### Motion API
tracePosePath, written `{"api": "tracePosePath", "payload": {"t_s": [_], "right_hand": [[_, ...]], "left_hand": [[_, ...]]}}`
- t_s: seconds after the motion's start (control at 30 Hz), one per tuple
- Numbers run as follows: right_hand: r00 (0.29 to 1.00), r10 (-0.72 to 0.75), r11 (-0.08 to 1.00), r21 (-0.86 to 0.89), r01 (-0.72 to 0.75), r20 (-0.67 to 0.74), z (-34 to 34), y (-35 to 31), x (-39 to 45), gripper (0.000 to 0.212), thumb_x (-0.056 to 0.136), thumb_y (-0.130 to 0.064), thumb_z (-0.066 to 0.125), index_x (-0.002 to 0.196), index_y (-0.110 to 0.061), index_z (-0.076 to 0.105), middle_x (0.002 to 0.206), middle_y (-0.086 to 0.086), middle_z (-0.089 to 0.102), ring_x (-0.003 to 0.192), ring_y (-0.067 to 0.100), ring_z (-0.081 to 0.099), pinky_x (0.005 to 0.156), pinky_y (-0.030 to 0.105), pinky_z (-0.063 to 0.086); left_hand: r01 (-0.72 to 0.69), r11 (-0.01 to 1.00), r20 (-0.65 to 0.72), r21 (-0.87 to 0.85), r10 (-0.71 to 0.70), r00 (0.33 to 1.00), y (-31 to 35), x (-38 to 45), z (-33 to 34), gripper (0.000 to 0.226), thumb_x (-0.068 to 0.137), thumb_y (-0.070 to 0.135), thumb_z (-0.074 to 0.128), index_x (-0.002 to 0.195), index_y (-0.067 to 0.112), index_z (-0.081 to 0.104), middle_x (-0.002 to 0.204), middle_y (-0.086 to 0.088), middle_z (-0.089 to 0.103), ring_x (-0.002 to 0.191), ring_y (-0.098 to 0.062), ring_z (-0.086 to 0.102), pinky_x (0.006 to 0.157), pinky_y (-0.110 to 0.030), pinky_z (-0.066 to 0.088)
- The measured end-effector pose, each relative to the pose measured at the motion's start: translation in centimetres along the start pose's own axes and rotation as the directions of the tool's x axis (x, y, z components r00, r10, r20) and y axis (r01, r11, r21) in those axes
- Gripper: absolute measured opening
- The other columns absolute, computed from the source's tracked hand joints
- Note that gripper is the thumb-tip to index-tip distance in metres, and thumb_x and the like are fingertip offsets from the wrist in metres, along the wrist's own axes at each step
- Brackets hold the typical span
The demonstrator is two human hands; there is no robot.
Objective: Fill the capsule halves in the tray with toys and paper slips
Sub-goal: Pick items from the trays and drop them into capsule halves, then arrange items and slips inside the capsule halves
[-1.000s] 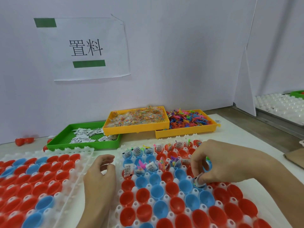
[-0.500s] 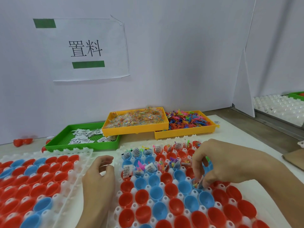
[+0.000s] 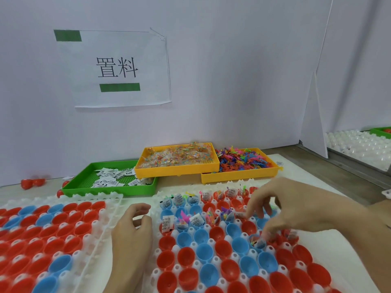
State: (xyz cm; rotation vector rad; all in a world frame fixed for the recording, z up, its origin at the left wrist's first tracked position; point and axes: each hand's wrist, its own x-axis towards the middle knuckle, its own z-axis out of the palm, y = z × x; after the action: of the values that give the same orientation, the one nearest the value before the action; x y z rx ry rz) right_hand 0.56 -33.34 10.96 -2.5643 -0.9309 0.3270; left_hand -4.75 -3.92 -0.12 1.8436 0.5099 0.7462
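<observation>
Right hand [image 3: 296, 210] drops a slip into a blue capsule half [image 3: 257, 242].
Feather-light, flimsy paper; pinch its edge. Its grip's blurred, can't tell; left hand [image 3: 133, 231] loosely curled, holding nothing.

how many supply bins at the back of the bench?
3. The green bin of paper slips sits left, the yellow bin of bagged toys in the middle, overlapping it, and the second yellow bin of loose colourful toys right. Another green one may sit far right, cropped.

White table [image 3: 313, 182]: two capsule trays [image 3: 243, 269] [image 3: 50, 235], green bin [image 3: 110, 188], two yellow bins [image 3: 177, 170] [image 3: 239, 176], loose red capsules [image 3: 32, 183].
</observation>
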Motion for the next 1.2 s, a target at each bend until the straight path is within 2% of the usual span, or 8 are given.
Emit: {"api": "tracePosePath", "payload": {"t_s": [0.13,0.27,0.5,0.7,0.83,1.07,1.13,1.2], "right_hand": [[0.96,-0.009,0.995,0.094,0.037,-0.28,-2.0,2.2,0.9,0.008,0.083,-0.035,0.077,0.085,-0.043,0.075,0.087,-0.02,0.073,0.084,0.001,0.065,0.071,0.011,0.047],[0.88,0.096,0.995,0.075,-0.069,-0.466,-2.7,5.7,6.5,0.012,0.093,-0.022,0.067,0.092,-0.031,0.075,0.092,-0.015,0.074,0.081,-0.001,0.066,0.075,0.015,0.048],[0.867,0.214,0.974,0.025,-0.227,-0.449,-1.8,9.1,17.0,0.027,0.099,-0.009,0.055,0.125,-0.007,0.063,0.124,0.011,0.065,0.111,0.024,0.059,0.096,0.033,0.048],[0.85,0.256,0.948,-0.052,-0.313,-0.46,0.1,10.0,22.3,0.021,0.097,-0.008,0.057,0.111,0.0,0.069,0.114,0.02,0.069,0.101,0.034,0.064,0.088,0.046,0.055],[0.842,0.267,0.934,-0.09,-0.346,-0.468,0.0,10.0,23.4,0.018,0.091,-0.002,0.063,0.106,-0.003,0.072,0.11,0.015,0.069,0.098,0.031,0.064,0.084,0.04,0.055],[0.699,0.304,0.953,0.203,-0.226,-0.648,-0.7,10.7,21.8,0.017,0.096,-0.003,0.059,0.104,-0.006,0.073,0.108,0.011,0.07,0.099,0.024,0.061,0.086,0.03,0.047],[0.64,0.364,0.925,0.345,-0.161,-0.677,-1.2,10.3,20.7,0.014,0.094,-0.006,0.063,0.1,-0.007,0.075,0.099,0.007,0.072,0.09,0.019,0.065,0.082,0.027,0.048],[0.643,0.437,0.838,0.545,-0.035,-0.629,-1.7,9.4,19.3,0.012,0.093,-0.007,0.066,0.101,-0.005,0.075,0.088,0.003,0.073,0.075,0.015,0.068,0.072,0.024,0.053]], "left_hand": [[0.009,1.0,0.015,0.003,-0.009,1.0,0.3,0.0,-0.1,0.032,0.091,0.002,0.053,0.086,0.032,0.065,0.093,0.017,0.066,0.081,-0.001,0.062,0.064,-0.025,0.048],[0.006,1.0,-0.001,0.005,-0.006,1.0,0.5,0.0,-0.1,0.033,0.09,0.002,0.053,0.083,0.031,0.065,0.09,0.016,0.066,0.078,-0.003,0.062,0.063,-0.025,0.047],[0.022,1.0,-0.018,-0.001,-0.022,1.0,0.6,0.1,0.1,0.031,0.089,-0.002,0.054,0.082,0.025,0.066,0.088,0.008,0.067,0.076,-0.005,0.062,0.064,-0.018,0.042],[0.016,1.0,-0.033,-0.001,-0.016,0.999,0.5,0.5,0.3,0.03,0.086,-0.006,0.056,0.079,0.021,0.066,0.084,0.006,0.069,0.072,-0.009,0.064,0.059,-0.012,0.038],[0.016,1.0,-0.03,0.004,-0.016,0.999,0.5,0.6,0.3,0.03,0.087,-0.005,0.055,0.08,0.022,0.066,0.085,0.008,0.068,0.072,-0.006,0.063,0.058,-0.009,0.039],[0.013,1.0,-0.023,-0.016,-0.013,1.0,0.6,0.5,0.2,0.031,0.087,-0.004,0.054,0.08,0.023,0.065,0.087,0.006,0.068,0.075,-0.006,0.062,0.062,-0.014,0.04],[0.015,1.0,-0.026,-0.025,-0.015,1.0,0.5,0.5,0.1,0.031,0.088,-0.004,0.055,0.08,0.024,0.065,0.088,0.006,0.068,0.075,-0.007,0.062,0.063,-0.015,0.041],[0.019,0.999,-0.024,-0.035,-0.02,1.0,0.6,0.5,0.1,0.031,0.088,-0.003,0.055,0.08,0.025,0.065,0.088,0.006,0.068,0.074,-0.007,0.062,0.064,-0.016,0.041]]}}
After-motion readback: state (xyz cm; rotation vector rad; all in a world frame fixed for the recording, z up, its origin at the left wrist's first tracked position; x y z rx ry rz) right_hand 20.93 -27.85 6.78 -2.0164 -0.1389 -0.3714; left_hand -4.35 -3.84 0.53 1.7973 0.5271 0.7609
